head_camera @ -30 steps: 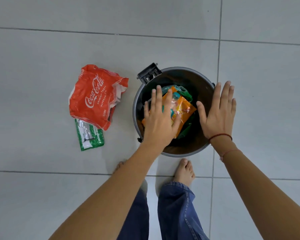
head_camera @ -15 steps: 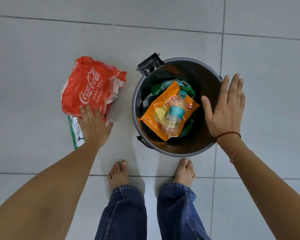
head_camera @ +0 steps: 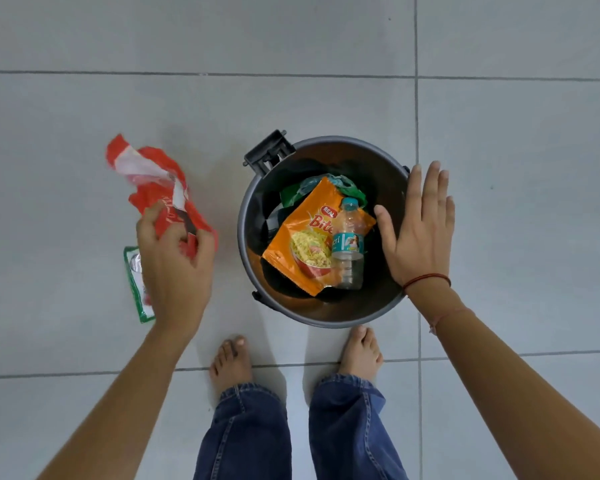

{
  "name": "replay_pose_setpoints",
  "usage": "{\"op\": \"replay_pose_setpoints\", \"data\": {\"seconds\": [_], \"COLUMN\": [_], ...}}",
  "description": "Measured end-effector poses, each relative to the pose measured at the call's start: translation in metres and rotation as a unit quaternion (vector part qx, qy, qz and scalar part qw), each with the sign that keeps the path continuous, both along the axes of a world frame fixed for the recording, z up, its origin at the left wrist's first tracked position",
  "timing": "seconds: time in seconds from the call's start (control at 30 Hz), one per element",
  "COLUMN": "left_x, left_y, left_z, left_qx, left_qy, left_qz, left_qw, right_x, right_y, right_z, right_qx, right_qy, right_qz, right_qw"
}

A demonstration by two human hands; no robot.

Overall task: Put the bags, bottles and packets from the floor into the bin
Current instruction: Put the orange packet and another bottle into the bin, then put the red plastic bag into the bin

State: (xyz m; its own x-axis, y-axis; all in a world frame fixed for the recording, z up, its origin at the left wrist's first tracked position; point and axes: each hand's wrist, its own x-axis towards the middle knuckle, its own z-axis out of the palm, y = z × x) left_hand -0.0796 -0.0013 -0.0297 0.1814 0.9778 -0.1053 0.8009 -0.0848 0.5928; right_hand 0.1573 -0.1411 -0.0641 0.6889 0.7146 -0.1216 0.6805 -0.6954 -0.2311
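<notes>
My left hand (head_camera: 175, 268) grips a crumpled red and white plastic bag (head_camera: 151, 183) and holds it off the floor, left of the bin. A green and white packet (head_camera: 136, 289) lies on the tiles, partly hidden under that hand. The round grey bin (head_camera: 326, 317) stands open in front of my feet. Inside it lie an orange snack packet (head_camera: 302, 237), a small clear bottle (head_camera: 347, 247) with a teal label, and green wrappers (head_camera: 305, 188). My right hand (head_camera: 418, 230) hovers flat with fingers spread over the bin's right rim, holding nothing.
A black hinge bracket (head_camera: 267, 152) sticks out from the bin's far left rim. My bare feet (head_camera: 231, 362) and blue jeans stand just behind the bin. Grey floor tiles with dark grout lines stretch all around.
My left hand left the bin, reached over to the red bag on the floor, closed on it and lifted it, crumpling it. My right hand stayed by the bin's right rim.
</notes>
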Motion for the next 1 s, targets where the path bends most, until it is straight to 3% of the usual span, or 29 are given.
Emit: {"op": "replay_pose_setpoints", "data": {"seconds": [0.1,0.17,0.23,0.33,0.5,0.57,0.73,0.83,0.93,1.0], "left_x": [0.024,0.038,0.05,0.076,0.118,0.119,0.119,0.113,0.092,0.068], "left_y": [-0.036,-0.059,-0.075,-0.081,-0.071,-0.068,-0.06,-0.062,-0.052,-0.034], "left_z": [0.057,0.057,0.036,-0.004,-0.055,-0.067,-0.064,-0.034,0.011,0.024], "left_qx": [-0.039,-0.106,-0.166,-0.165,-0.367,-0.392,-0.372,-0.294,-0.185,-0.058], "left_qy": [-0.062,-0.006,0.089,0.171,0.075,0.042,0.039,0.041,-0.1,-0.167], "left_qz": [-0.149,-0.248,-0.283,-0.34,-0.281,-0.261,-0.285,-0.307,-0.301,-0.259], "left_qw": [0.986,0.963,0.94,0.91,0.884,0.881,0.883,0.904,0.93,0.95], "right_x": [0.0,0.001,0.001,0.002,0.003,0.003,0.002,0.003,0.002,0.002], "right_y": [0.0,0.001,-0.001,0.0,0.0,-0.001,-0.001,-0.001,0.0,0.0], "right_z": [0.003,0.005,0.005,0.005,0.003,0.003,0.003,0.002,0.002,0.002], "right_qx": [0.003,0.009,0.019,0.038,0.048,0.047,0.047,0.038,0.036,0.039], "right_qy": [0.016,0.032,0.051,0.069,0.071,0.068,0.061,0.056,0.051,0.051], "right_qz": [-0.002,-0.005,-0.012,-0.016,-0.012,-0.01,-0.007,-0.009,-0.008,-0.008], "right_qw": [1.0,0.999,0.998,0.997,0.996,0.996,0.997,0.998,0.998,0.998]}}
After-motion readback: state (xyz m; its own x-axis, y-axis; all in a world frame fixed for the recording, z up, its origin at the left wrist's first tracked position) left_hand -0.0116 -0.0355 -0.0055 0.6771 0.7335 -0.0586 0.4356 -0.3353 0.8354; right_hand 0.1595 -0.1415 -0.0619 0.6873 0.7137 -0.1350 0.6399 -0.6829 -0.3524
